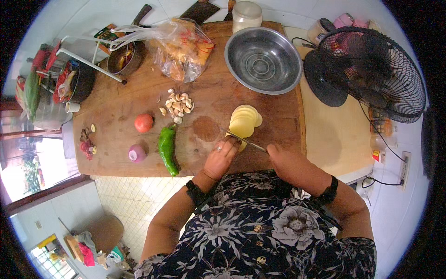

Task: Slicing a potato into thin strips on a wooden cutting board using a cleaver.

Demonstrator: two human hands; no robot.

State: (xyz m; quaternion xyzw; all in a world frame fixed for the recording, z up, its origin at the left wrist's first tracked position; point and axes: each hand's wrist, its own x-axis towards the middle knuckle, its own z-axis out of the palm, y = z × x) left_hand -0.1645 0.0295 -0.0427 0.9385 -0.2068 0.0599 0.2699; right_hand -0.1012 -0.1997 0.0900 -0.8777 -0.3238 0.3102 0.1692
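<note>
My right hand (283,159) grips a kitchen knife (253,143), its blade slanting up and left across a peeled potato piece (243,145). Curled over that piece, the fingers of my left hand (220,158) hold it against the wooden table; a ring is on one finger. Most of the piece is hidden by the hand and blade. Just beyond the blade, thin pale yellow potato slices (244,120) lie fanned in an overlapping pile. To the left of my left hand lies a long green pepper (168,150).
A steel basin (263,61) stands beyond the slices. Garlic cloves (179,104), a tomato (143,122) and a peeled onion (136,153) lie leftward on the wooden table (115,101). A plastic bag (184,48) sits at the back. An electric fan (369,73) stands right, its cord hanging down.
</note>
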